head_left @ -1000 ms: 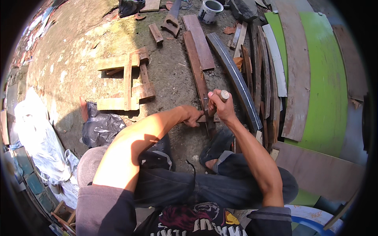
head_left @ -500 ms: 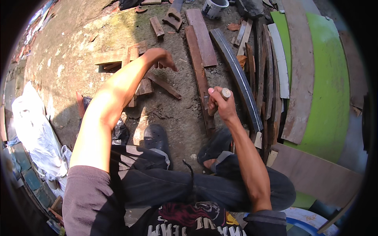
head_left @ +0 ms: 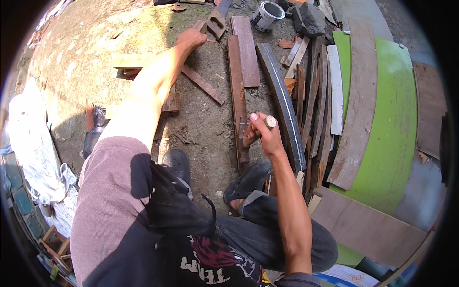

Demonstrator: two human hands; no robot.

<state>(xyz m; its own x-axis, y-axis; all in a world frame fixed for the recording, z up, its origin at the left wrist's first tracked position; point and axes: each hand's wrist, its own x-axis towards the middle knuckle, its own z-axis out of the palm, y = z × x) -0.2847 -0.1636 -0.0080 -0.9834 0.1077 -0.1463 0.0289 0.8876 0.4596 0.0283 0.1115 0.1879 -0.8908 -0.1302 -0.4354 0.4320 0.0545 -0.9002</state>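
The left hand (head_left: 191, 37) has left the plank and stretched far out across the ground, its fingers curled down beside a small wood block (head_left: 200, 26) near the handsaw (head_left: 216, 21); whether it grips anything, I cannot tell. The right hand (head_left: 262, 131) stays clenched around a wooden tool handle (head_left: 258, 135), over the long brown plank (head_left: 238, 100) on the ground.

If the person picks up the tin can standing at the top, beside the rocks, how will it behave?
The tin can stands upright with its top open, and what it holds is not clear, so tilting it might spill something. It looks like metal, so probably stiff in a grip. Round walls suggest it would roll if knocked over.
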